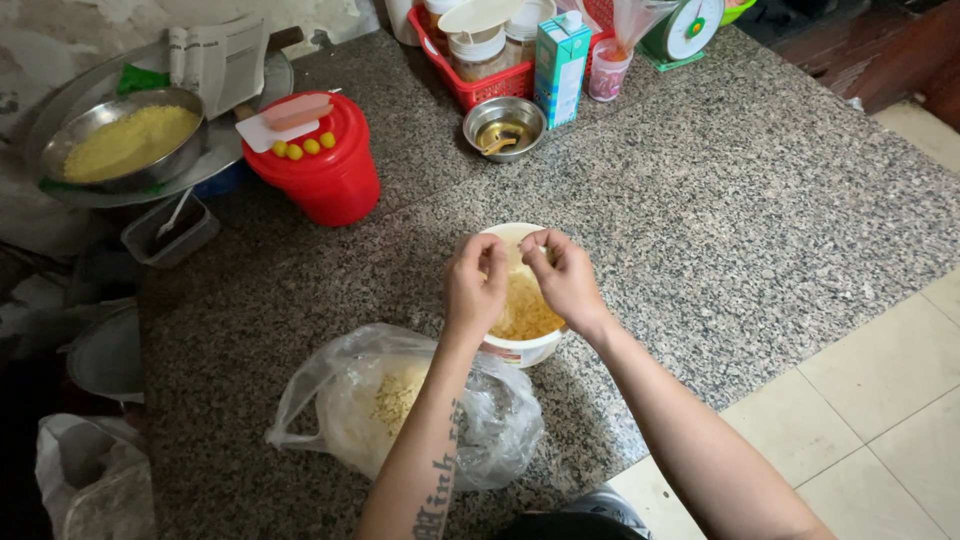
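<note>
While the person is bending over the speckled stone counter [700,200], lots of things are sitting around. Far on the left, a metal bowl [125,140] full of yellow crumbly food is resting on a big round metal tray [60,185], and a folded newspaper [215,60] is lying on the tray's back edge. Just beside it, a red tub [320,165] is standing with its lid on, and a white card, a pink stick and four little yellow balls [300,148] are lying on top. Near the front, a clear plastic bag [385,405] with pale crumbs inside is slumping on the counter, touching the person's left arm.

In the middle, the left hand [475,285] and the right hand [562,278] are hovering close together over a white bowl [520,345] of yellow shredded food. Both hands are curling their fingertips together, pinching small bits of that food right above the bowl. The bowl is sitting on the counter, just beside the bag.

Behind the hands, a small steel bowl [504,127] is sitting with something brown inside. A red basket [480,85] of jars is standing behind it. Next comes a teal carton [560,65], then a small pink cup [606,70], then a green kitchen scale [685,30].
</note>
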